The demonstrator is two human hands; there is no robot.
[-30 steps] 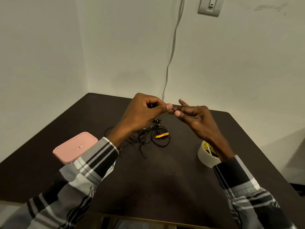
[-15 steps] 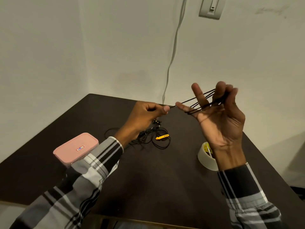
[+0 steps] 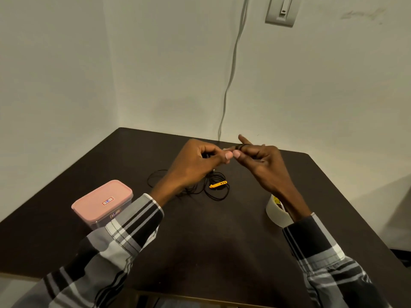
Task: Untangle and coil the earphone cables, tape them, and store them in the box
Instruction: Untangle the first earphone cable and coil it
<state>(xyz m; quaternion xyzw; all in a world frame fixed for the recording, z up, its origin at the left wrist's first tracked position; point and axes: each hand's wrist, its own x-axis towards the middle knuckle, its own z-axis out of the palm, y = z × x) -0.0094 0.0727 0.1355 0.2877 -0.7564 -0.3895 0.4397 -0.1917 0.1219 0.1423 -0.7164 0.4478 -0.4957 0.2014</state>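
Both hands raised, thumbs nearly touching: left hand [image 3: 195, 163] fingers curled in a pinch, right hand [image 3: 262, 161] fingers curled, forefinger extended.

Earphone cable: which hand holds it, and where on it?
Both. The right hand has the black earphone cable looped around its fingers; the left hand pinches the strand at its fingertips. The rest lies tangled on the table.

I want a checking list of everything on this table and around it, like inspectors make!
Surface: dark table.
Job's things: black earphone cable heaped mid-table; pink-lidded box closed, on the left; tape roll on the right.
Clutter: small orange clip on the heap.
Grippers: left hand pinches cable; right hand has cable looped round its fingers.
Cables: grey wall cable hanging behind.
Surroundings: pale walls, wall switch.
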